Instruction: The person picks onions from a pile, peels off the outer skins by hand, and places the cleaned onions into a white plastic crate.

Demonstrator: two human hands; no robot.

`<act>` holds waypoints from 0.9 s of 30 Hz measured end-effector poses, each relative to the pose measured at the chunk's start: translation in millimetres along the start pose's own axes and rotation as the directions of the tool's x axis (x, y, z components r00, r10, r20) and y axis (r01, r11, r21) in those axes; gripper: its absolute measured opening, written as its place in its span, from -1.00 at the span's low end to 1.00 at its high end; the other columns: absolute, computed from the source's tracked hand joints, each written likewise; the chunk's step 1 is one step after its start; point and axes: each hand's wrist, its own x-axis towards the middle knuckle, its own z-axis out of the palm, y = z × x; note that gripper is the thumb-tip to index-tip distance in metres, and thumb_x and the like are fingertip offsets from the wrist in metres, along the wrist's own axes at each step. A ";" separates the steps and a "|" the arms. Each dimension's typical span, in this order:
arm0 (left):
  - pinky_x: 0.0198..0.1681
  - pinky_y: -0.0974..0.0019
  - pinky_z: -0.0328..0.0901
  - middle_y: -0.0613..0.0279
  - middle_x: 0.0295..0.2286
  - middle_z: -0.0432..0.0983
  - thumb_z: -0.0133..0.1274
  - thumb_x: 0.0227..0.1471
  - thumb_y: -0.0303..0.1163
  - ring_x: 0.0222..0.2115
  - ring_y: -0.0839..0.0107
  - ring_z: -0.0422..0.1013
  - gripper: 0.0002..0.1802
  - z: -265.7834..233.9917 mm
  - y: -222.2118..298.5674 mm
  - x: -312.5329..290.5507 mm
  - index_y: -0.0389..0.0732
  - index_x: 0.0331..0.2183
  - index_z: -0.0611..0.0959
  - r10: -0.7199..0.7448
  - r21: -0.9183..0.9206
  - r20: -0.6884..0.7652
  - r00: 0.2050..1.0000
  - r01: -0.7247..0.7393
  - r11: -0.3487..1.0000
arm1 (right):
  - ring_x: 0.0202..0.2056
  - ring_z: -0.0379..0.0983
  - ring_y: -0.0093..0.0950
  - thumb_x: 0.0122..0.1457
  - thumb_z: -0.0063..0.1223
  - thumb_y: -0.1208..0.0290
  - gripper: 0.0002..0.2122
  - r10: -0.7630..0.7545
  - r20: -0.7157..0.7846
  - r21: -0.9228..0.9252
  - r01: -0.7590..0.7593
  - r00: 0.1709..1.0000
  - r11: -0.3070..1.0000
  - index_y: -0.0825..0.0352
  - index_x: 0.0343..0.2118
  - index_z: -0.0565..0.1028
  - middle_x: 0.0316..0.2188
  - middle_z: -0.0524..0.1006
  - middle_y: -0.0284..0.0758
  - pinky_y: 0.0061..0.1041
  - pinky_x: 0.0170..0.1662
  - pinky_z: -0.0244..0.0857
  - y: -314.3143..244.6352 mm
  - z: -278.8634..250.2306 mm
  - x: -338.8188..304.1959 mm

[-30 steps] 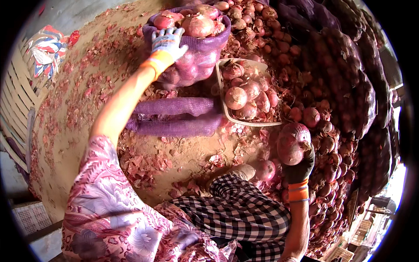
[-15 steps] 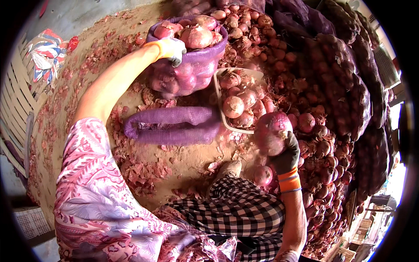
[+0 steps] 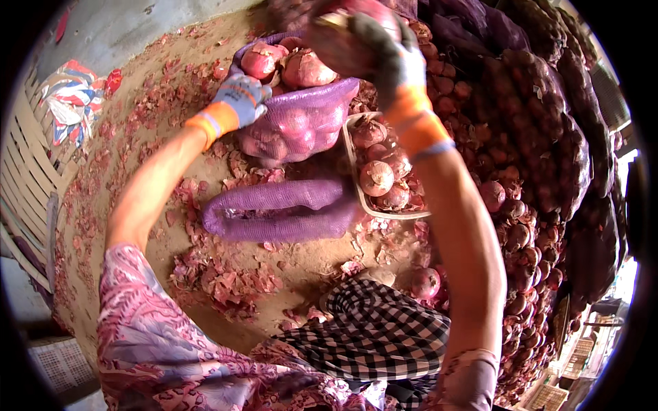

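Observation:
A purple mesh bag (image 3: 301,116), filled to the top with red onions (image 3: 308,68), stands ahead of me. My left hand (image 3: 243,101), in a grey and orange glove, grips the bag's left rim with curled fingers. Up by the bag's right rim, my right hand (image 3: 394,55) is closed around a big red onion (image 3: 343,34), slightly blurred. That arm covers part of a pale plastic tub (image 3: 394,215) holding several onions. Nearer to me, a purple mesh sleeve (image 3: 281,195) lies flat in a loop on the ground.
A heap of loose onions (image 3: 524,267) runs along my right side. Filled dark mesh sacks (image 3: 541,123) are stacked behind it. Dry onion skins (image 3: 226,274) litter the floor. To the left are a slatted rack (image 3: 27,157) and a striped plastic sack (image 3: 67,99).
My right hand has carried the onion from beside the heap up and left to the bag's right rim. My left hand has shifted slightly left and down along the rim.

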 end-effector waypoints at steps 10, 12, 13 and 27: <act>0.06 0.01 -0.01 0.31 -0.19 0.37 0.13 -0.34 -0.29 -0.05 0.29 0.20 -0.81 31.4 13.5 -21.2 -0.09 -0.53 0.54 0.054 -0.005 -0.671 0.740 -0.078 0.997 | -0.37 0.41 -0.55 -0.06 0.09 0.34 -0.50 0.595 -0.159 -0.560 -0.568 0.788 0.603 0.42 -0.03 0.30 -0.34 0.49 -0.29 -0.63 -0.29 0.26 27.8 -123.5 -127.6; 0.08 -0.02 -0.04 0.25 -0.06 0.28 0.15 -0.38 -0.32 0.01 0.20 0.14 -0.80 20.6 9.2 -13.2 -0.13 -0.56 0.53 0.119 -0.013 -0.633 0.765 -0.165 0.986 | -0.37 0.42 -0.54 -0.04 0.09 0.36 -0.61 0.562 -0.522 -0.292 -0.753 0.642 0.589 0.36 -0.11 0.39 -0.38 0.48 -0.33 -0.57 -0.30 0.33 -3.1 -193.3 -179.5; 0.08 0.01 -0.02 0.18 -0.05 0.26 0.15 -0.40 -0.33 0.01 0.15 0.13 -0.78 19.0 10.9 0.8 -0.15 -0.56 0.51 0.180 -0.063 -0.602 0.778 -0.272 0.960 | -0.38 0.43 -0.52 -0.06 0.11 0.37 -0.65 0.529 -0.631 -0.099 -0.735 0.568 0.671 0.31 -0.15 0.42 -0.39 0.48 -0.35 -0.50 -0.35 0.37 -21.0 -251.6 -219.5; 0.08 0.25 0.07 -0.01 0.04 0.13 -0.01 -0.50 -0.54 0.04 -0.03 0.07 -0.55 56.3 -10.9 71.2 -0.33 -0.34 0.54 0.392 -0.063 -0.092 0.915 -0.398 0.915 | -0.43 0.41 -0.43 0.05 -0.04 0.40 -0.85 0.135 -0.988 0.070 -0.548 0.079 0.834 0.12 -0.28 0.43 -0.42 0.46 -0.37 -0.42 -0.37 0.33 -257.6 -322.1 -657.0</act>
